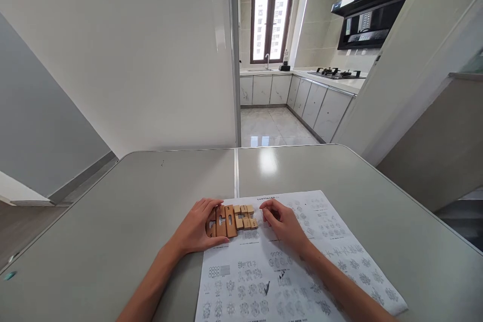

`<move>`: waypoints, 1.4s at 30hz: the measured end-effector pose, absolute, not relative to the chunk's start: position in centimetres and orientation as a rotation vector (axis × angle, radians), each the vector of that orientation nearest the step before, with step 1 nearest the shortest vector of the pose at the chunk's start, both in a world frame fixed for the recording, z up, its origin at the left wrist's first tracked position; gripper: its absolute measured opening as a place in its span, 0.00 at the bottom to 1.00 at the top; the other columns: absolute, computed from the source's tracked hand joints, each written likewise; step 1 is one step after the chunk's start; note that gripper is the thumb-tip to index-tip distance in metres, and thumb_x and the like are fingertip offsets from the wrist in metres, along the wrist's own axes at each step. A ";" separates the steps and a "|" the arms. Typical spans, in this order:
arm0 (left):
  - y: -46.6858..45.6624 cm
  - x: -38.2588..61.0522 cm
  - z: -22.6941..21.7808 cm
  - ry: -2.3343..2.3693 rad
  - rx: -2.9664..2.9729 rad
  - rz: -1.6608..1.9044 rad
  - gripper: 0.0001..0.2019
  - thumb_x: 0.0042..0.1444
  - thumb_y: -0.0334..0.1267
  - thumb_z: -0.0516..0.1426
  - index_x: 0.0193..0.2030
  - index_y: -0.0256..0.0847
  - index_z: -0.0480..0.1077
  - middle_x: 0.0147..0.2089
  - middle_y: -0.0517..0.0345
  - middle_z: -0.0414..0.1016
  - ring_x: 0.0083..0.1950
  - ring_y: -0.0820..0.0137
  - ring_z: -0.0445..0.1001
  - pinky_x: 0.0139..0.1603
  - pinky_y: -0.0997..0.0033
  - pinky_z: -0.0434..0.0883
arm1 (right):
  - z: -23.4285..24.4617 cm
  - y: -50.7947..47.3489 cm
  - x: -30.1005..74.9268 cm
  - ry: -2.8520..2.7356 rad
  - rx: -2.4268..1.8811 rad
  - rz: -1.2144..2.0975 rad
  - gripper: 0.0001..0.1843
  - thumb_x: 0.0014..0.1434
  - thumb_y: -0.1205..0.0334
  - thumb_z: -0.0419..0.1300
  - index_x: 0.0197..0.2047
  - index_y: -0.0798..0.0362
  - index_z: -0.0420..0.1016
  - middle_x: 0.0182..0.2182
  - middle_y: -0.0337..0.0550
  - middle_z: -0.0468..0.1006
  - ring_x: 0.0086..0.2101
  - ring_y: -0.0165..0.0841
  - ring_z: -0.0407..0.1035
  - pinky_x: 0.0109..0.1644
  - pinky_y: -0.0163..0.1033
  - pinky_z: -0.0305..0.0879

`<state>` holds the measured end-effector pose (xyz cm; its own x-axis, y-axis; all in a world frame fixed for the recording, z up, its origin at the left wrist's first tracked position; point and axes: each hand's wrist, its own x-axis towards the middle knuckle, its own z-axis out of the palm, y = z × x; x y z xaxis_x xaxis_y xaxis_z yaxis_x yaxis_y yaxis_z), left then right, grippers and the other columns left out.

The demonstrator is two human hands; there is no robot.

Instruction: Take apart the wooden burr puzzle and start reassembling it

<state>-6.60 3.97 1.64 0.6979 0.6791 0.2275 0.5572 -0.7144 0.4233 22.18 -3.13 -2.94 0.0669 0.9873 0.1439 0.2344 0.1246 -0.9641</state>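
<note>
Flat brown wooden puzzle pieces with slots and numbers lie side by side on a large printed sheet. Against their right side sit several smaller, paler wooden pieces in two rows. My left hand grips the brown pieces from the left, fingers along the far side and thumb at the near edge. Just right of the pale pieces, and apart from them, is my right hand. Its fingers are curled in a pinch over the sheet; anything between the fingertips cannot be made out.
The sheet, covered with rows of small line diagrams, lies on a grey table with a seam down its middle. A small teal object is at the table's left edge. Past the far edge are a white wall and a kitchen.
</note>
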 end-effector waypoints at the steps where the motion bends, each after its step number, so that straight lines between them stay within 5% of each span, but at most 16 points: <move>1: 4.0 -6.6 1.6 0.971 2.582 0.536 0.41 0.47 0.57 0.70 0.64 0.48 0.62 0.60 0.47 0.73 0.58 0.51 0.73 0.60 0.49 0.71 | -3.0 -3.1 22.2 -1.374 -1.309 0.930 0.17 0.67 0.45 0.55 0.41 0.50 0.75 0.26 0.39 0.76 0.26 0.35 0.67 0.31 0.40 0.64; 42: 5.6 -10.0 0.9 1.091 2.448 0.549 0.48 0.44 0.55 0.73 0.70 0.49 0.60 0.60 0.47 0.73 0.59 0.51 0.75 0.59 0.51 0.73 | -3.2 -3.0 22.0 -1.365 -1.314 0.951 0.13 0.67 0.50 0.56 0.41 0.50 0.75 0.26 0.37 0.75 0.26 0.34 0.65 0.31 0.39 0.61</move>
